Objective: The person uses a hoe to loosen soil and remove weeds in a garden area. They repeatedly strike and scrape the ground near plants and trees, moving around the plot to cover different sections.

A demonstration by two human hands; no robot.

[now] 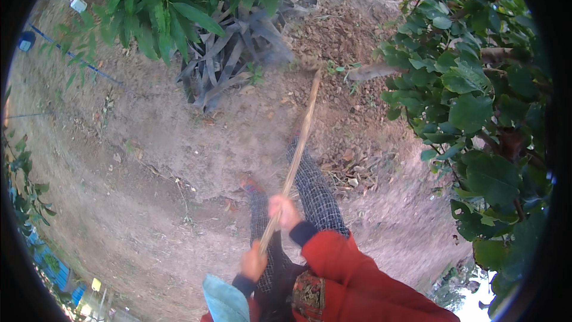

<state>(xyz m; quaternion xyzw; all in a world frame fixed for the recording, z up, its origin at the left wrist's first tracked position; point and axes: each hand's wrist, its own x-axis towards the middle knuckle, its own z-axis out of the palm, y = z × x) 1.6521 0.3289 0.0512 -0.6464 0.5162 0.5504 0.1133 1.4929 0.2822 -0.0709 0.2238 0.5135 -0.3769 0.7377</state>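
A long wooden tool handle slants from in front of my body up to a patch of loosened soil. My right hand is closed around it partway up the shaft. Lower down, near the handle's end, my left hand grips it too. The tool's head, at the far end, is blurred against the brown earth, so its shape cannot be told. Small green weeds grow just right of that end.
A long-leaved plant stands at upper left over a heap of dark strips. On the right is a leafy tree, with a cut branch jutting inward. A blue line crosses the ground at left. Dry leaves lie near my leg.
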